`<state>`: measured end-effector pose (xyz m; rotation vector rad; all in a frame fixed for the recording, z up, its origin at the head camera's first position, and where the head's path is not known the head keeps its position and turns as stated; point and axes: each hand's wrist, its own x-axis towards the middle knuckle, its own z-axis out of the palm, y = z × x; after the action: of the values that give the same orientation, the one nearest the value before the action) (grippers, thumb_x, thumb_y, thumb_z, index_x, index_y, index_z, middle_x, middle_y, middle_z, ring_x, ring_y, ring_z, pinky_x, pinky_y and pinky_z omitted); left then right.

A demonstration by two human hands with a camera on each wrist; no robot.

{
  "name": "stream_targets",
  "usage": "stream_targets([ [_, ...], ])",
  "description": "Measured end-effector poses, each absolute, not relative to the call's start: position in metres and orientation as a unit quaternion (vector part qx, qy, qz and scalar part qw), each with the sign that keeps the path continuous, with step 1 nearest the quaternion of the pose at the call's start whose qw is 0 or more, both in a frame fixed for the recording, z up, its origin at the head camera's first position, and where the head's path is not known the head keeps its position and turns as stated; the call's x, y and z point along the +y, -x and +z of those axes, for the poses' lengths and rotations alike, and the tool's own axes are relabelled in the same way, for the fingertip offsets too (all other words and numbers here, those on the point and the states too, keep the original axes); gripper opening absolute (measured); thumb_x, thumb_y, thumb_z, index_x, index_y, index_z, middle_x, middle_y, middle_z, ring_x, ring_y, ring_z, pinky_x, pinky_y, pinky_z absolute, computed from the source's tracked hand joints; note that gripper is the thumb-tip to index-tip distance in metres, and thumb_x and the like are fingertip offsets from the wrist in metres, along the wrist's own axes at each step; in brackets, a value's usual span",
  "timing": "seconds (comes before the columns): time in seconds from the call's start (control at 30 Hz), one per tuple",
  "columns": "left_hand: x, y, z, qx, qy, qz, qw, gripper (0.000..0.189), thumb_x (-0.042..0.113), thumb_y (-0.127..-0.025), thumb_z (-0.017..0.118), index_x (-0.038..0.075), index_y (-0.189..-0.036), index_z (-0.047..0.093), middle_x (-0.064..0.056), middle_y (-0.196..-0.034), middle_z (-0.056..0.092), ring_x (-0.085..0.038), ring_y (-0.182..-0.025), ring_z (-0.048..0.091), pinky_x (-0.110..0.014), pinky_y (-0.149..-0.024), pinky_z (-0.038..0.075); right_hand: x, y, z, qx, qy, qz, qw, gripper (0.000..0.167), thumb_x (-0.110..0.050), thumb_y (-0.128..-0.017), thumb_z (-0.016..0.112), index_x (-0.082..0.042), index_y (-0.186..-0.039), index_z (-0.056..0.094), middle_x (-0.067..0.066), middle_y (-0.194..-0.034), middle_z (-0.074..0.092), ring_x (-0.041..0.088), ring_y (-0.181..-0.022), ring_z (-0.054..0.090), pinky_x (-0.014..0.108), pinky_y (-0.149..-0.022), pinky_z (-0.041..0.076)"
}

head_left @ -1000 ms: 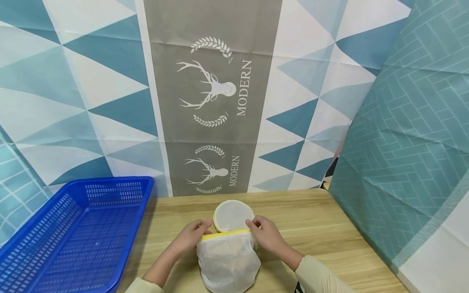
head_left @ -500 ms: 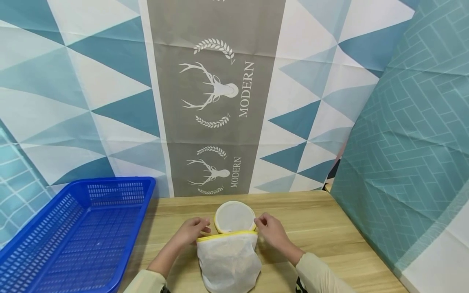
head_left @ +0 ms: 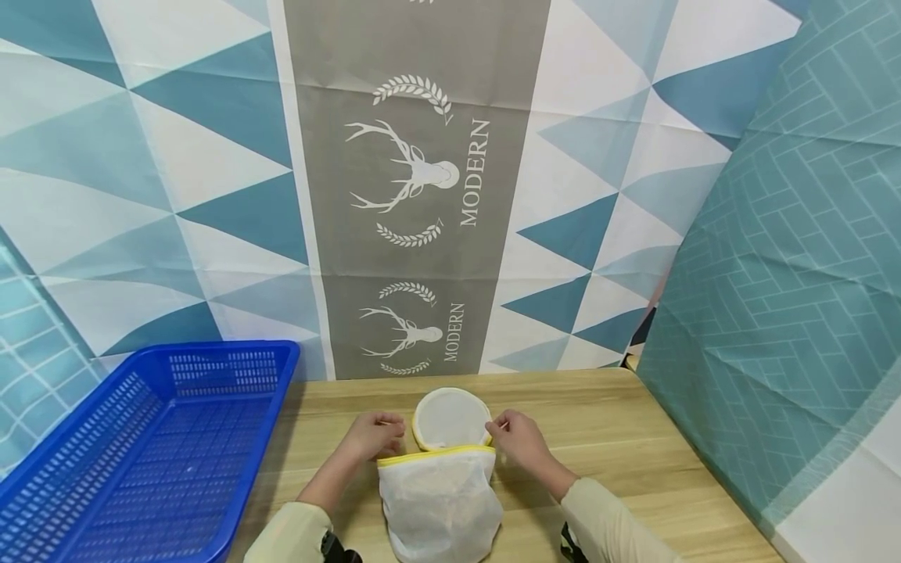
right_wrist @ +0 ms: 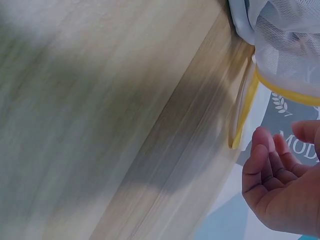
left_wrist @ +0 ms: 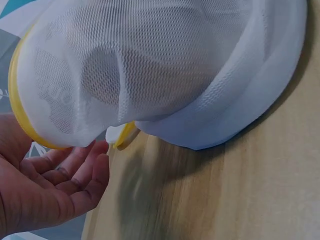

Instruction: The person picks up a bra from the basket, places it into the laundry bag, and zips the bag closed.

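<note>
A white mesh laundry bag (head_left: 442, 508) with a yellow-trimmed top edge stands on the table, bulging in the middle. Through its mesh a darker brownish shape shows faintly in the left wrist view. Behind its mouth, a round white flap (head_left: 452, 418) with yellow trim lies back. My left hand (head_left: 376, 436) is just left of the bag's top corner, its fingers (left_wrist: 95, 175) loosely bent and holding nothing. My right hand (head_left: 519, 439) is beside the flap's right edge. In the right wrist view its thumb and fingers (right_wrist: 257, 162) are apart, with nothing between them.
A large blue plastic basket (head_left: 190, 453) stands on the left. The wooden table (head_left: 598, 422) reaches back to a patterned wall cloth (head_left: 408, 234), and a teal cloth (head_left: 788, 297) hangs along its right side.
My left hand has let go of the bag's yellow edge and sits slightly to its left. My right hand has come off the bag's right corner and moved a little right, beside the flap.
</note>
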<state>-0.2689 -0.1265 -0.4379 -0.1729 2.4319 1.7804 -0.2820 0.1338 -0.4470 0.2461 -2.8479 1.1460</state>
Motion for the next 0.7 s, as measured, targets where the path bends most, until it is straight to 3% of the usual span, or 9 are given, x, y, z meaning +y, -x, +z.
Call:
stream_targets([
  [0.27, -0.120, 0.284, -0.442, 0.787, 0.087, 0.606, 0.077, 0.027, 0.013, -0.092, 0.056, -0.006, -0.112, 0.055, -0.019, -0.099, 0.063, -0.020, -0.075, 0.066, -0.031, -0.062, 0.055, 0.131, 0.286, -0.449, -0.923, -0.074, 0.376, 0.022, 0.023, -0.024, -0.091, 0.059, -0.002, -0.097, 0.063, 0.004, -0.079, 0.062, 0.012, -0.065, 0.054, 0.027, -0.053, 0.043],
  [0.53, -0.117, 0.289, -0.448, 0.778, 0.081, 0.617, 0.087, 0.017, 0.006, -0.087, 0.056, -0.006, -0.099, 0.057, -0.012, -0.072, 0.062, -0.014, -0.054, 0.056, -0.026, -0.051, 0.050, 0.130, 0.289, -0.453, -0.919, -0.068, 0.387, 0.005, 0.024, -0.020, -0.091, 0.059, 0.001, -0.102, 0.060, 0.006, -0.080, 0.063, 0.013, -0.065, 0.057, 0.027, -0.054, 0.045],
  [0.7, -0.117, 0.290, -0.449, 0.767, 0.088, 0.628, 0.094, 0.017, 0.004, -0.086, 0.057, -0.008, -0.099, 0.057, -0.010, -0.071, 0.060, -0.014, -0.055, 0.057, -0.027, -0.053, 0.052, 0.128, 0.291, -0.455, -0.917, -0.061, 0.395, -0.003, 0.026, -0.019, -0.091, 0.059, 0.003, -0.106, 0.059, 0.008, -0.082, 0.063, 0.013, -0.066, 0.058, 0.026, -0.055, 0.046],
])
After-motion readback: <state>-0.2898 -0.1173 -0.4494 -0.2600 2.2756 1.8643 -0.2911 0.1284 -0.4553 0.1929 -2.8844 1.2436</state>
